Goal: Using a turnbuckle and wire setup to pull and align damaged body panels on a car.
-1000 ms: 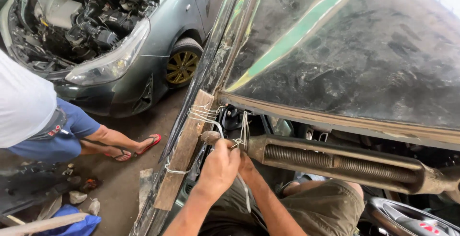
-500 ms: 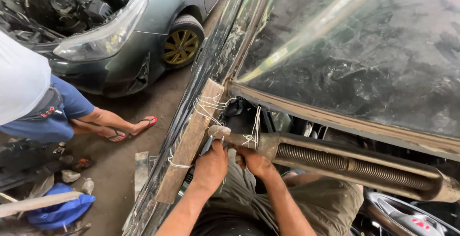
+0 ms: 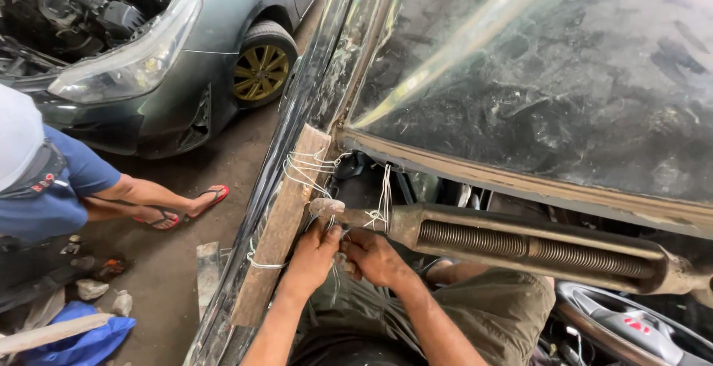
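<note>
Both hands meet just under the end of a rusty threaded jack bar: the left hand is curled, fingers closed around strands of thin white wire, and the right hand is also closed, pinching the same wire from the other side, knuckles nearly touching the left hand. The wire hangs from the flattened tip of the bar, with another loop of it draped over the bar's neck beside the right hand. More turns of the same wire wrap around a weathered wooden block that lies tilted along the dark door frame of the vehicle, just left of the left hand. Above the bar spreads a dusty, cracked windscreen. Below the forearms show the person's olive trousers. Farther left, on the dirty concrete floor, another person squats in blue shorts and red sandals, near a grey car with its bonnet open. A blue bag lies at the bottom left.
</note>
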